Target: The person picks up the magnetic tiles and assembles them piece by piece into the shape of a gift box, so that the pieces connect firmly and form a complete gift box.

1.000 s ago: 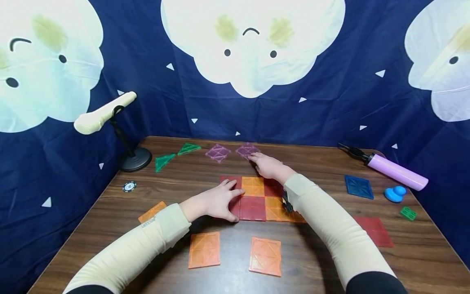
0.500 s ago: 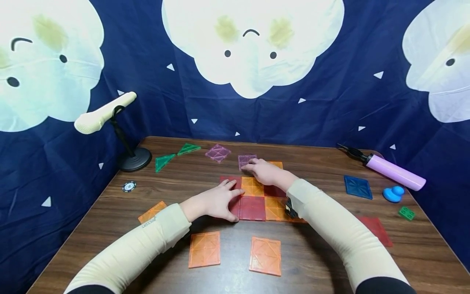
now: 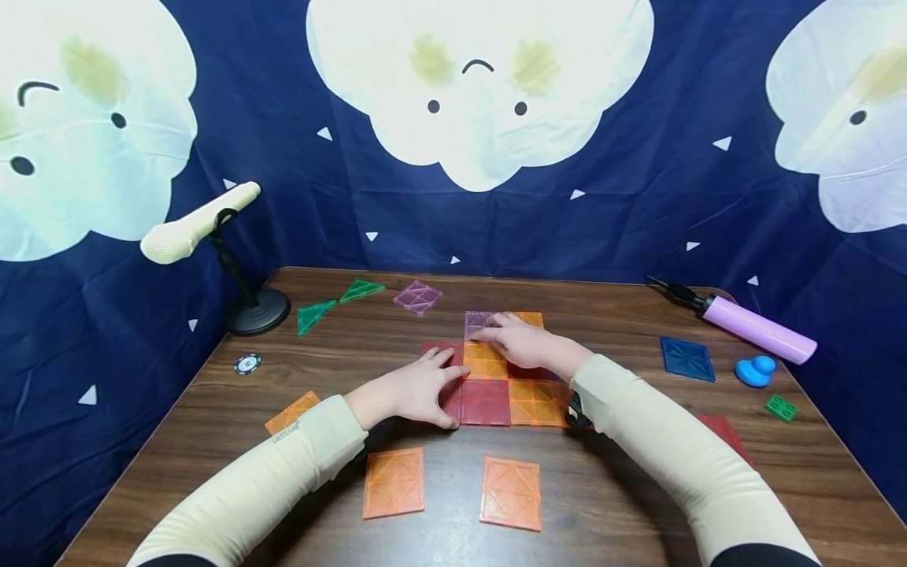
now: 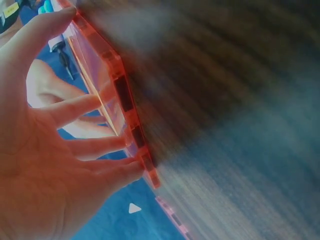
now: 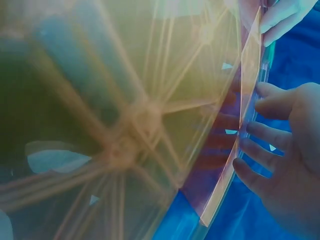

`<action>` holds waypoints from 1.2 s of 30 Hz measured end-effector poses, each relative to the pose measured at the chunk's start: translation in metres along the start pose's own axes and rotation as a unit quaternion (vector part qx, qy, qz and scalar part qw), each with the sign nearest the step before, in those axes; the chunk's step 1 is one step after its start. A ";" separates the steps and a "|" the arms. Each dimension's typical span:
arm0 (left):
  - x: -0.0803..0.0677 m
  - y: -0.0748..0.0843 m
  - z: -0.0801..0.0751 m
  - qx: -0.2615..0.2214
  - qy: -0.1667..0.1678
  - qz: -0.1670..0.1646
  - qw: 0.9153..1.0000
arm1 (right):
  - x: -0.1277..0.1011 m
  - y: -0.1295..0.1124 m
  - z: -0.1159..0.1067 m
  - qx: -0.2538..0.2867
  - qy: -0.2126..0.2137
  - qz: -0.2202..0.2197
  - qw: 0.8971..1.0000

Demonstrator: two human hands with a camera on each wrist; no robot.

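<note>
Flat see-through magnetic tiles lie edge to edge mid-table in the head view, among them a red tile and an orange tile. My left hand rests with spread fingers on the red tiles at the block's left side; its fingertips touch their edge in the left wrist view. A purple tile sits against the block's back edge, beside another orange tile. Over these my right hand reaches in, fingertips on the purple tile and fingers loosely extended. It partly hides the tiles below.
Two orange tiles, one a front tile, lie near me. Behind are a purple tile and green triangles. To the right are a blue tile, a blue knob and a lilac pump. A black stand is left.
My right hand has drawn the purple tile toward me from the back of the table, turned it square and brought it against the block. My left hand has stayed in place.
</note>
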State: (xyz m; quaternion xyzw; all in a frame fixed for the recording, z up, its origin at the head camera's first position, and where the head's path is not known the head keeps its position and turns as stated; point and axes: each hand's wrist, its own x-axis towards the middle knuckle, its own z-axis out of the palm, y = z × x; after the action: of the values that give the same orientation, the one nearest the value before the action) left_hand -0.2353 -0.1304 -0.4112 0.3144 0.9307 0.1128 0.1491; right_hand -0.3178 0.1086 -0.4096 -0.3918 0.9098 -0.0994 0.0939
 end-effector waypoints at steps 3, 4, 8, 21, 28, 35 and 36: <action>0.001 0.002 0.000 -0.003 -0.001 0.000 1.000 | -0.010 0.004 -0.001 0.013 -0.006 0.005 1.000; 0.001 0.002 0.000 -0.006 -0.002 0.000 1.000 | -0.015 0.006 -0.002 0.021 -0.006 0.008 1.000; 0.001 0.004 0.001 -0.010 -0.002 -0.001 1.000 | -0.043 0.015 -0.003 0.043 0.005 0.016 0.999; -0.002 -0.001 -0.004 -0.007 -0.013 0.005 1.000 | -0.150 0.044 0.011 0.111 0.023 0.027 0.993; -0.012 0.017 0.002 0.043 0.069 0.095 0.992 | -0.159 0.042 0.013 0.131 0.016 0.025 0.991; -0.037 0.075 0.027 0.070 0.088 0.227 0.967 | -0.160 0.038 0.014 0.132 0.021 0.029 0.991; -0.040 0.081 0.031 0.074 0.082 0.244 0.964 | -0.159 0.038 0.014 0.130 0.023 0.029 0.991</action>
State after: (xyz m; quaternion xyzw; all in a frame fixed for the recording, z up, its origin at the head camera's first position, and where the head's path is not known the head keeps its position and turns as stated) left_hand -0.1496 -0.0883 -0.4070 0.5315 0.8407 0.1023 0.0166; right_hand -0.2333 0.2492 -0.4183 -0.3475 0.9021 -0.2227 0.1259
